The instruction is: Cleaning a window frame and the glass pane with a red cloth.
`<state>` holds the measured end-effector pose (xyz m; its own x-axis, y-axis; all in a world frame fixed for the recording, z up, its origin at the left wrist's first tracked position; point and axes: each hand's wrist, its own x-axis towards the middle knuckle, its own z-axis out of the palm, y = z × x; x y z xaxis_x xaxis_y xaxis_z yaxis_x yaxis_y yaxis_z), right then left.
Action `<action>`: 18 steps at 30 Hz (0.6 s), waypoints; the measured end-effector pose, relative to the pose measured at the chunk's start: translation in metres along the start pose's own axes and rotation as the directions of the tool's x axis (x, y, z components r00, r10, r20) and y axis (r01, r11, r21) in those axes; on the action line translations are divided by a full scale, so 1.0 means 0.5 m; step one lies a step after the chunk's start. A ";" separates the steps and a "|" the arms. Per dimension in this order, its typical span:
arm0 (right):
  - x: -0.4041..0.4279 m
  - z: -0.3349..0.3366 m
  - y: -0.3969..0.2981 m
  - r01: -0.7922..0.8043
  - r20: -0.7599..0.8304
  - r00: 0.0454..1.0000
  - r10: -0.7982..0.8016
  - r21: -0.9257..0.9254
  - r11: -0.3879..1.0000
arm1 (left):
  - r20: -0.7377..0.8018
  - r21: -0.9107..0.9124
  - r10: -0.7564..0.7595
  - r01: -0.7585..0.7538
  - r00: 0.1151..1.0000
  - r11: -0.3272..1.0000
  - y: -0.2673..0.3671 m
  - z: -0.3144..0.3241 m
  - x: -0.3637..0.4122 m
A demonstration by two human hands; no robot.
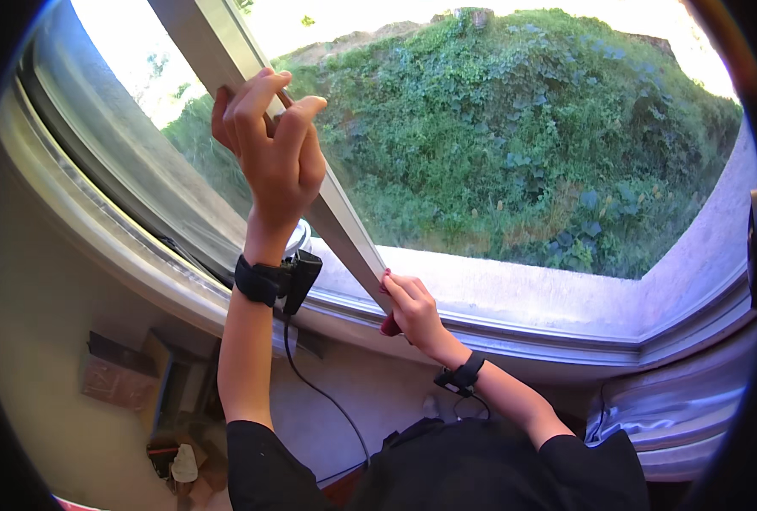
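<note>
My left hand (270,134) is raised at the upper part of the window's metal frame bar (346,249), its fingers bent and spread around the bar; whether it grips the bar I cannot tell. Lower down the same bar, my right hand (417,313) pinches a dark red cloth (390,324) against the bar's bottom end. Most of the cloth is hidden by the fingers. Glass panes (481,160) flank the bar on both sides. Each wrist carries a black strap with a small device and a cable.
The window track and sill (512,332) run below the bar. A white round object (299,236) stands behind my left wrist. Boxes (120,377) and other items lie on the floor at lower left. Shiny fabric (672,409) hangs at the right. Green plants cover a slope outside.
</note>
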<state>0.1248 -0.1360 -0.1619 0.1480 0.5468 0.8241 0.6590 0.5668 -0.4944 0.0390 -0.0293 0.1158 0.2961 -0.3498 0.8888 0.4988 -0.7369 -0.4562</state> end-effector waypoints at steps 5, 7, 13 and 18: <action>-0.072 0.008 0.043 -0.171 0.106 0.980 0.170 0.006 0.985 | -0.005 -0.010 -0.014 0.014 1.000 1.000 0.007 0.004 0.001; -0.033 0.004 0.009 -0.219 0.043 0.976 0.216 0.098 0.971 | 0.001 0.006 -0.005 0.005 1.000 1.000 0.003 0.000 -0.003; 0.155 -0.022 -0.082 0.030 -0.246 0.969 0.006 0.143 0.989 | -0.014 -0.009 0.008 -0.008 1.000 1.000 0.006 0.001 -0.003; 0.046 0.011 -0.056 -0.053 -0.178 0.982 0.064 0.064 0.997 | -0.034 -0.041 0.004 -0.006 0.999 0.999 0.000 0.000 -0.003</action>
<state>0.1057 -0.1357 -0.1305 0.3183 0.4635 0.8270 0.6019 0.5751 -0.5540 0.0386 -0.0289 0.1145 0.2706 -0.3722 0.8878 0.4637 -0.7578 -0.4590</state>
